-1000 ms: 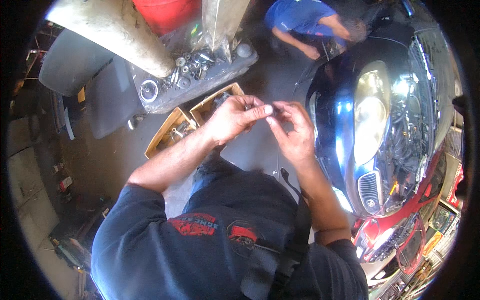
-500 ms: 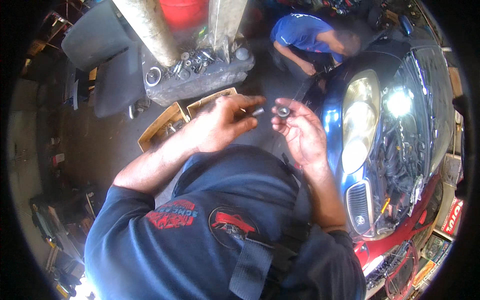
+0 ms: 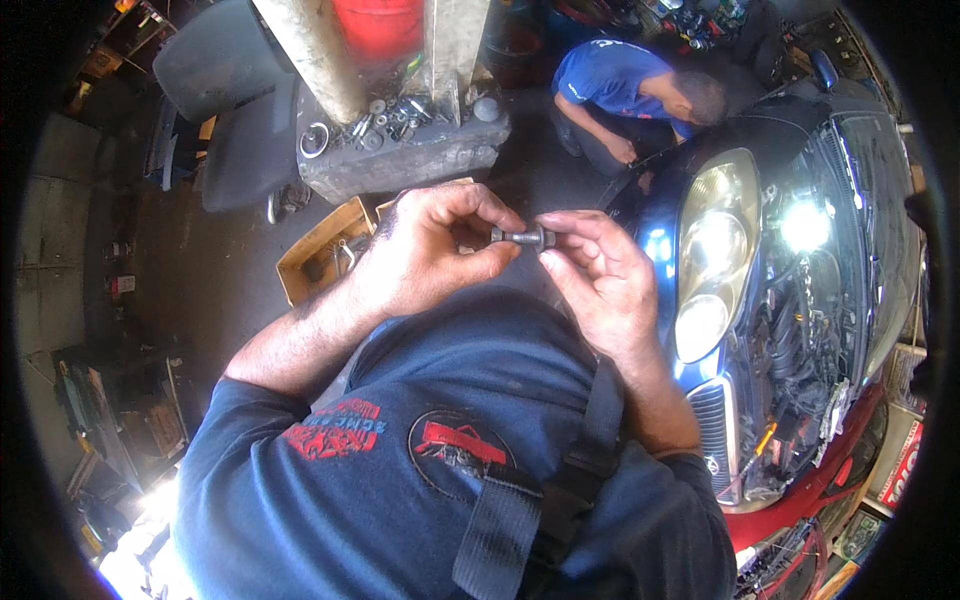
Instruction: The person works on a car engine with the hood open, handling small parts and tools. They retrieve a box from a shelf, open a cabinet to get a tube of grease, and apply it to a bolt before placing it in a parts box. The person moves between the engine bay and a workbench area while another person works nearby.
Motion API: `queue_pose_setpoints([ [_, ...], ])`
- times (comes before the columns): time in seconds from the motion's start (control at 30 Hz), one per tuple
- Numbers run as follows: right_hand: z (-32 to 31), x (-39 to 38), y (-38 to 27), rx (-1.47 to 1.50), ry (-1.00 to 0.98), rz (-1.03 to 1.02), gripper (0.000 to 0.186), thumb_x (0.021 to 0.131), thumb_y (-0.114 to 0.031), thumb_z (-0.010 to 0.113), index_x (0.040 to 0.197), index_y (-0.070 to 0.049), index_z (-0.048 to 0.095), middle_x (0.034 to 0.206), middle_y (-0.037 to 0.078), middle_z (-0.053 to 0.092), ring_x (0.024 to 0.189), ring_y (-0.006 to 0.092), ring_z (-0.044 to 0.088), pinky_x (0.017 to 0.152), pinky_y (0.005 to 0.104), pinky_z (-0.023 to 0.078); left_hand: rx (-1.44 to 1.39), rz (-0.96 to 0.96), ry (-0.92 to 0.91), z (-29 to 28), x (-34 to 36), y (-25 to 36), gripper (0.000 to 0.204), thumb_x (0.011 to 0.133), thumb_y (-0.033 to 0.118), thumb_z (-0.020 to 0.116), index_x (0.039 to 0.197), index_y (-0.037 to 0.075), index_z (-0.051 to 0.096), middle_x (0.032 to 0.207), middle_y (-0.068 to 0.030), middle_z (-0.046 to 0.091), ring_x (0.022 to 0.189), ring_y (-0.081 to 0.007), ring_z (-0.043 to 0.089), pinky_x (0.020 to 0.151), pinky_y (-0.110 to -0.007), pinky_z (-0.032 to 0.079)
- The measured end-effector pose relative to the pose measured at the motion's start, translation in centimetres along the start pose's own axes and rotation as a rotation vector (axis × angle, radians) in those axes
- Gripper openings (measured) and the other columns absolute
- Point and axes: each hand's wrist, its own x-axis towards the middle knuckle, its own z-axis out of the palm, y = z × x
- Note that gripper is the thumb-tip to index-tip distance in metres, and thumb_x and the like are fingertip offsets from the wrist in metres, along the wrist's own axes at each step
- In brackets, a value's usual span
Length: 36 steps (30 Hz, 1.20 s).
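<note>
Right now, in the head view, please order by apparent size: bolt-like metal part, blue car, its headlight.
1. Blue car
2. Headlight
3. Bolt-like metal part, between left hand and right hand

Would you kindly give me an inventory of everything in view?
Bolt-like hardware: one or two pieces, grey, centre
Boxes: two, tan, left of centre, one mostly hidden
Block: one, grey, upper left of centre
Loose parts: uncountable, greyish, on the block
Posts: two, whitish, by the block
Container-like item: one, red, top, between the posts
Seat: one, dark grey, upper left
Co-worker: one, blue shirt, upper right
Car: one, dark blue, right
Headlight: one, yellowish, on the car
Bodywork: one stretch, red, lower right
Clutter: uncountable, mixed, around edges
Strap: one, dark grey, bottom centre
Left hand: one, bare, at hardware's left end
Right hand: one, bare, at its right end
</note>
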Motion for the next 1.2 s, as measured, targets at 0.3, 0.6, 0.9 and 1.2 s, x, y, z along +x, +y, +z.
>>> queue_pose_setpoints([
  [0.3, -2.1, -0.6, -0.2, -0.300, -0.038, -0.253, 0.028, 0.080, 0.008, 0.070, 0.107, 0.000, 0.066, 0.105, 0.013, 0.065, 0.096, 0.0212, 0.068, 0.080, 0.0280, 0.056, -0.177, -0.149, -0.068, 0.9, 0.3, 0.3, 0.018, 0.082, 0.004, 0.073, 0.098, -0.002, 0.066, 0.089, -0.0076, 0.069, 0.077, -0.0111, 0.066, 0.069, -0.025, 0.055],
  [0.6, -1.9, -1.6, -0.1, -0.246, 0.028, -0.132, 0.028, 0.082, 0.006, 0.070, 0.109, 0.001, 0.065, 0.102, 0.011, 0.066, 0.093, 0.0174, 0.068, 0.077, 0.0265, 0.056, -0.162, -0.203, -0.124, 1.0, 1.0, 0.0, 0.024, 0.083, 0.002, 0.073, 0.105, -0.004, 0.064, 0.089, -0.0093, 0.070, 0.078, -0.0129, 0.067, 0.068, -0.024, 0.054],
  [0.9, -2.2, -2.4, 0.8, -0.176, 0.098, -0.203, 0.029, 0.083, 0.006, 0.070, 0.111, 0.003, 0.064, 0.101, 0.012, 0.065, 0.091, 0.0170, 0.068, 0.078, 0.0271, 0.058, -0.253, -0.232, -0.232, 1.3, 2.2, -0.3, 0.021, 0.083, 0.000, 0.072, 0.103, -0.004, 0.065, 0.089, -0.0087, 0.069, 0.078, -0.0114, 0.066, 0.071, -0.024, 0.054],
  [1.2, -2.8, -2.9, -0.2, -0.140, 0.144, 0.236, 0.019, 0.090, -0.011, 0.069, 0.100, 0.003, 0.064, 0.094, 0.011, 0.067, 0.076, 0.0137, 0.067, 0.067, 0.0246, 0.055, -0.046, 0.052, -0.240, 2.0, 2.8, -0.7, 0.016, 0.084, 0.005, 0.071, 0.099, -0.001, 0.066, 0.092, -0.0070, 0.069, 0.083, -0.0116, 0.067, 0.076, -0.026, 0.055],
])
